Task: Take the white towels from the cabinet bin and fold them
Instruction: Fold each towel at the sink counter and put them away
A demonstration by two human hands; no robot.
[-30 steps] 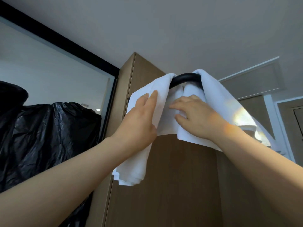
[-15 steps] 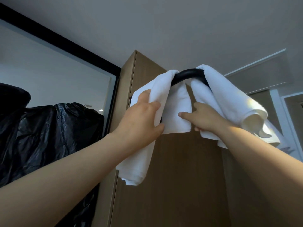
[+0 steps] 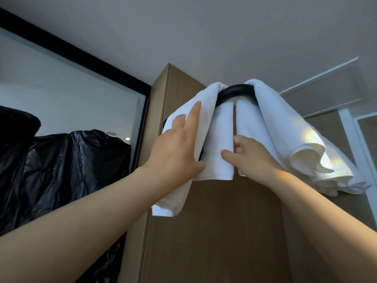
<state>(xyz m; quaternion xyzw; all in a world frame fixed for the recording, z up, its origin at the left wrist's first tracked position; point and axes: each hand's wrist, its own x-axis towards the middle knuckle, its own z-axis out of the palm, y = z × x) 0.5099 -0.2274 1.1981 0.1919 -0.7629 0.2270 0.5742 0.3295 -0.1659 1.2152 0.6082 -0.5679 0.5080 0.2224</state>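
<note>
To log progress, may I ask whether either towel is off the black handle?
No, the left towel and right towel both hang over the black handle.

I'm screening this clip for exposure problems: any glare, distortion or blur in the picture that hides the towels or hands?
Head view: a warm, faintly rainbow flare lies on the right towel and right forearm, hiding nothing. Head view: the wide lens stretches both forearms toward the lower corners. Head view: left towel, left hand and right hand look sharp, evenly lit.

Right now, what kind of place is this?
Probably a storage corner in a home or hotel room: a tall wooden cabinet, white towels hanging over a black handle, and a black plastic bag.
</note>
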